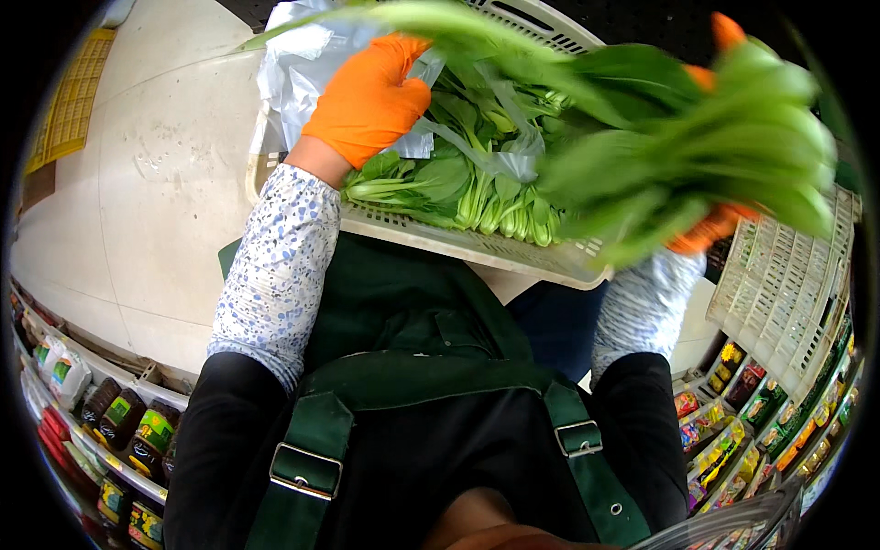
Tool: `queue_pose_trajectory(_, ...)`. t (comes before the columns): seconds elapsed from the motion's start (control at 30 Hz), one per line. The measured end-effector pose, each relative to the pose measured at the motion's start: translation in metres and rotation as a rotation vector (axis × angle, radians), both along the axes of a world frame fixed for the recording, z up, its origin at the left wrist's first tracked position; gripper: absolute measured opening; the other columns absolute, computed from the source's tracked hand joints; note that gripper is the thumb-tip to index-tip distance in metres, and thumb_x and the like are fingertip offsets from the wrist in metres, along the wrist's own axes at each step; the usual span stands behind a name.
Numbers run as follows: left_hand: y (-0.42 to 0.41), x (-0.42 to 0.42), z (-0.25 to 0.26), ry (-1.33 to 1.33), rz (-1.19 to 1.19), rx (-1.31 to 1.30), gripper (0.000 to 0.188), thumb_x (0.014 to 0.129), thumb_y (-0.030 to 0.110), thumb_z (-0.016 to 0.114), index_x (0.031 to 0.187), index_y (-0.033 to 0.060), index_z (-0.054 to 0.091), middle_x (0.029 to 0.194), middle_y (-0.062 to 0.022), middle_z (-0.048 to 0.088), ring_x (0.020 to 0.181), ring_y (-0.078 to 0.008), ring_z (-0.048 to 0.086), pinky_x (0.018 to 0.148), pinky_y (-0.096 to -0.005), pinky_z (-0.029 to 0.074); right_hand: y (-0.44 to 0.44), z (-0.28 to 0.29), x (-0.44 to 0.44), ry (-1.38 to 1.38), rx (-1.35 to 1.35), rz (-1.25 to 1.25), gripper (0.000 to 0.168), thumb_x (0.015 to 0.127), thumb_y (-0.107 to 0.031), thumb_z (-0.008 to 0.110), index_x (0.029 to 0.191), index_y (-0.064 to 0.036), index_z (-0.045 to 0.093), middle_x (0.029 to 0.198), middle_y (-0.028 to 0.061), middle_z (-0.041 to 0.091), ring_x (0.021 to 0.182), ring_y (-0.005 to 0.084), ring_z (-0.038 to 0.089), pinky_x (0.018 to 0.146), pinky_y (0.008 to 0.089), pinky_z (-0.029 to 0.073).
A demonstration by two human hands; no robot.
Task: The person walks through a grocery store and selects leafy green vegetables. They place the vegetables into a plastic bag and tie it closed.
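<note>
My left hand [371, 100], in an orange glove, grips the edge of a thin clear plastic bag [519, 152] above a pale perforated plastic crate [440, 237]. Inside the crate, heads of bok choy [512, 213] lie side by side, their pale stems turned towards me along the near side. More whitish plastic film [295, 79] bunches over the crate's left end. My right hand [705, 230], gloved in orange too, holds a large bunch of bok choy [742, 137] up at the crate's right. Motion blurs that bunch, and its leaves hide most of the hand.
Another pale slatted crate [784, 295] stands at the right, beside shelves of colourful packets [718, 447]. Shelves with dark jars [148, 436] curve along the lower left. A yellow crate [79, 93] is at the far left, past the light tiled floor [158, 227].
</note>
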State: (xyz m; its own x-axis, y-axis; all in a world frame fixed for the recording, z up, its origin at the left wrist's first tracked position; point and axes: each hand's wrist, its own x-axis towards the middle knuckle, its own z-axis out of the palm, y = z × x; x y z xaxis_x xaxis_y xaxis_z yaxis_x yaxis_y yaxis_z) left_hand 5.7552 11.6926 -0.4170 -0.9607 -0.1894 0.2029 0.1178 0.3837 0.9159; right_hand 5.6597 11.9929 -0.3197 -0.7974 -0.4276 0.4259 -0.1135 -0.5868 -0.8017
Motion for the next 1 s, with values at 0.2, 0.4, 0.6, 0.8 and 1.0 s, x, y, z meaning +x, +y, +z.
queue_pose_trajectory(0.2,-0.014,0.004,0.01,-0.192,-0.072,0.061,0.056,0.088,0.015,0.057,0.143,0.0063,0.054,0.14,-0.0148,0.059,0.127,-0.0293,0.058,0.104,-0.0349,0.047,-0.096,-0.098,-0.007,0.02,0.697,0.159,0.089,0.074,-0.011,0.089,0.151,-0.011,0.044,0.134,0.0074,0.063,0.123,0.0227,0.06,0.102,0.037,0.051)
queue_pose_trajectory(0.4,-0.018,0.0,-0.022,-0.235,0.096,0.018,0.06,0.086,0.018,0.055,0.145,0.0068,0.052,0.147,-0.0194,0.052,0.135,-0.0333,0.051,0.109,-0.0363,0.043,-0.11,-0.108,-0.012,0.642,1.177,0.128,0.1,0.069,-0.016,0.089,0.155,-0.021,0.038,0.131,0.0167,0.064,0.113,0.0368,0.065,0.096,0.0422,0.054)
queue_pose_trajectory(0.6,-0.006,0.002,-0.006,0.079,0.027,-0.238,0.06,0.085,0.002,0.051,0.143,0.0155,0.054,0.15,-0.008,0.053,0.129,-0.0286,0.057,0.102,-0.0344,0.049,-0.133,-0.102,-0.015,0.517,1.549,0.207,0.085,0.083,-0.036,0.076,0.155,-0.016,0.037,0.131,0.0196,0.063,0.114,0.0389,0.064,0.092,0.0441,0.054)
queue_pose_trajectory(0.8,0.015,0.011,0.005,0.062,0.035,-0.385,0.066,0.082,-0.01,0.05,0.143,0.0141,0.054,0.149,-0.0043,0.055,0.129,-0.0258,0.058,0.101,-0.0313,0.05,-0.178,-0.158,-0.016,0.597,1.523,-0.092,0.046,0.085,-0.033,0.074,0.122,-0.008,0.064,0.123,0.0199,0.067,0.11,0.0394,0.065,0.093,0.0456,0.053)
queue_pose_trajectory(1.0,0.006,-0.001,-0.003,-0.012,0.11,-0.335,0.065,0.083,-0.009,0.05,0.144,0.0132,0.054,0.152,-0.0047,0.052,0.129,-0.0269,0.058,0.101,-0.033,0.05,-0.188,-0.172,-0.031,0.594,1.41,-0.198,0.056,0.08,-0.034,0.077,0.125,-0.005,0.062,0.125,0.0225,0.065,0.117,0.0407,0.061,0.101,0.0459,0.049)
